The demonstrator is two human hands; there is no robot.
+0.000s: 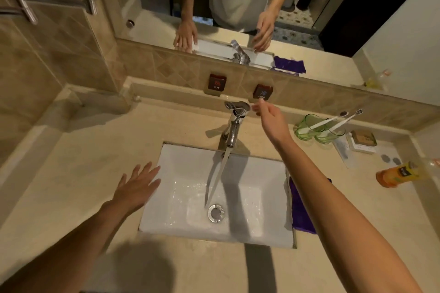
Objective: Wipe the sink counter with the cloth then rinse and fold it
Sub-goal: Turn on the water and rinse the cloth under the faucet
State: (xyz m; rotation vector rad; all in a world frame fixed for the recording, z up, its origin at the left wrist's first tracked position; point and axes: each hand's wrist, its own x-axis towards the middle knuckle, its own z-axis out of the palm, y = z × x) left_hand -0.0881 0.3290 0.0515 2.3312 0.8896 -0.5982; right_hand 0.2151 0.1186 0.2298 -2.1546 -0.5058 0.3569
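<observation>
A purple cloth [300,209] lies on the beige counter [95,162] at the right rim of the white sink [185,226], partly hidden under my right forearm. Water streams from the chrome faucet [234,123] toward the drain [216,213]. My right hand [270,120] is just right of the faucet lever, fingers loosely extended toward it; whether they touch it I cannot tell. My left hand [138,185] hovers flat, fingers spread, at the sink's left rim, holding nothing.
Two green glasses with toothbrushes [316,127] stand at the back right, with a small soap box [363,139] and an orange bottle [396,173] lying beside them. Hot and cold signs [216,82] sit on the backsplash below the mirror [238,7]. A towel bar [54,3] is at left.
</observation>
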